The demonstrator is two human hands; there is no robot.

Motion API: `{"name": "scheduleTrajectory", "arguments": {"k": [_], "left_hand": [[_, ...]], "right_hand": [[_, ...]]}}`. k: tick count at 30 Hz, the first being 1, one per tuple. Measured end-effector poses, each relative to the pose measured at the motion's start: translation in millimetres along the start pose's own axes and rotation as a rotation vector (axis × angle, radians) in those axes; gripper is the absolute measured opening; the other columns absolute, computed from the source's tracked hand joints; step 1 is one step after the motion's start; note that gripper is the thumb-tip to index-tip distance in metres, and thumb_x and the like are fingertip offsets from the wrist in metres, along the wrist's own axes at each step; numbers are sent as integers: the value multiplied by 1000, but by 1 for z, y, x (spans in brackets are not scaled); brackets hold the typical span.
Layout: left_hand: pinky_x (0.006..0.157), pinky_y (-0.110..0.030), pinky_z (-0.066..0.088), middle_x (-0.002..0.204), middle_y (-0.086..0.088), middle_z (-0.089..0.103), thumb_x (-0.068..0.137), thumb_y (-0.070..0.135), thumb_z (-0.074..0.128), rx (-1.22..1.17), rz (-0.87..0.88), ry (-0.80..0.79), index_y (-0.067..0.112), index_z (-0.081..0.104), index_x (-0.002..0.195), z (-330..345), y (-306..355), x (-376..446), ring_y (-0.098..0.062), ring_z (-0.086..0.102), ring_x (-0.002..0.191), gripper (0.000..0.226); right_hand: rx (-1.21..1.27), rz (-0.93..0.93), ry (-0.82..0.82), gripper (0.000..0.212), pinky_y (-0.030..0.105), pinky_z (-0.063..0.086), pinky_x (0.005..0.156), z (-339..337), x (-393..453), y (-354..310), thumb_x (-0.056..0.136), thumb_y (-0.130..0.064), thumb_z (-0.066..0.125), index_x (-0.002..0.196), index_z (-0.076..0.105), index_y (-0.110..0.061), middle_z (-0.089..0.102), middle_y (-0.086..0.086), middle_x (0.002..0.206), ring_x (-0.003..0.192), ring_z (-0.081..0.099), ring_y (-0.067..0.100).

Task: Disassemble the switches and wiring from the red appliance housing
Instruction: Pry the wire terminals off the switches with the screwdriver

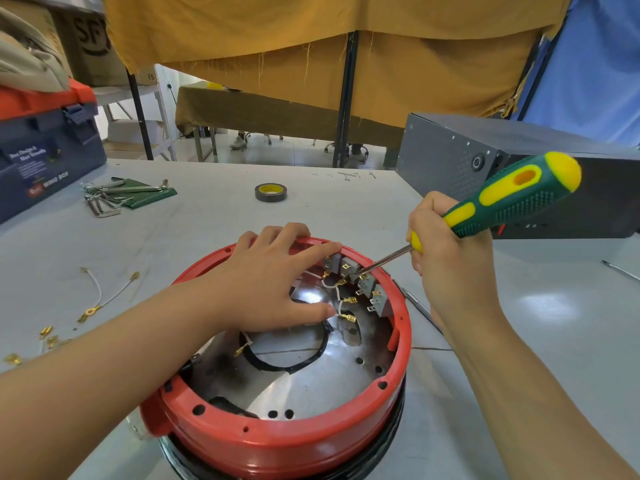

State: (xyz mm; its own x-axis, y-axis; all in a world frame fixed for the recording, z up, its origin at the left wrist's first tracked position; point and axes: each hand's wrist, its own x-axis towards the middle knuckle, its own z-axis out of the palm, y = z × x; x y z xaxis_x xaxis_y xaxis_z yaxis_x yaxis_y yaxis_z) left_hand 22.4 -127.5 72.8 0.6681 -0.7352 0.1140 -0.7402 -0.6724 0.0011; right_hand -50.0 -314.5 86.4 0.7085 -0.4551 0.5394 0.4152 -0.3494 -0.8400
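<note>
The round red appliance housing (277, 441) lies open side up at the table's near edge, with a shiny metal plate inside. Several grey switches (363, 284) with brass tabs line its far right inner wall, joined by short white wires (341, 304). My left hand (273, 285) lies over the far rim, index finger touching the leftmost switch, thumb down by the white wires. My right hand (446, 258) grips a green and yellow screwdriver (512, 195); its tip sits among the switches.
Loose white wires and brass terminals (93, 299) lie at the left. Hex keys (114, 197) on a green pouch, a roll of tape (271, 192), a blue and red toolbox (45, 150) and a dark metal case (519, 181) stand farther back.
</note>
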Motion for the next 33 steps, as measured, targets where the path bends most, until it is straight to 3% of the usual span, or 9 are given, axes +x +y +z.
{"name": "scheduleTrajectory", "arguments": {"k": [4, 17, 23, 29, 33], "left_hand": [[112, -42, 20, 148, 9, 13, 75, 83, 32, -4, -3, 0, 53, 5, 143, -1, 1, -1, -20, 20, 136, 80], [112, -39, 17, 146, 9, 17, 71, 78, 27, -54, -19, -6, 54, 8, 143, -2, 1, -1, -17, 21, 134, 77], [111, -40, 18, 146, 17, 31, 71, 77, 26, -58, -55, 49, 45, 16, 146, -8, 1, 0, -13, 20, 136, 82], [105, -38, 28, 152, 20, 22, 70, 74, 31, -19, -35, -6, 41, 18, 148, -13, -2, -2, -12, 23, 135, 85], [111, -38, 23, 156, 16, 14, 71, 72, 35, -35, 16, -57, 38, 13, 150, -15, -2, -3, -12, 16, 140, 88]], "right_hand": [[85, 118, 14, 24, 17, 23, 40, 12, -6, 1, 65, -20, 48, 46, 32, -20, 26, -9, 44, 41, 24, 9], [81, 31, -1, 27, 15, 25, 43, 0, 0, -3, 68, -16, 48, 46, 34, -21, 29, -10, 46, 44, 27, 8], [127, -57, 25, 24, 17, 25, 42, -4, 0, -8, 73, -13, 47, 54, 33, -8, 32, -7, 45, 44, 29, 11], [29, -133, -20, 21, 13, 26, 44, -5, -3, -11, 74, -13, 47, 57, 38, -6, 33, -9, 45, 44, 31, 7], [-17, -157, -24, 23, 15, 26, 47, -4, -3, -12, 76, -16, 47, 59, 38, -4, 32, -6, 48, 48, 31, 10]]}}
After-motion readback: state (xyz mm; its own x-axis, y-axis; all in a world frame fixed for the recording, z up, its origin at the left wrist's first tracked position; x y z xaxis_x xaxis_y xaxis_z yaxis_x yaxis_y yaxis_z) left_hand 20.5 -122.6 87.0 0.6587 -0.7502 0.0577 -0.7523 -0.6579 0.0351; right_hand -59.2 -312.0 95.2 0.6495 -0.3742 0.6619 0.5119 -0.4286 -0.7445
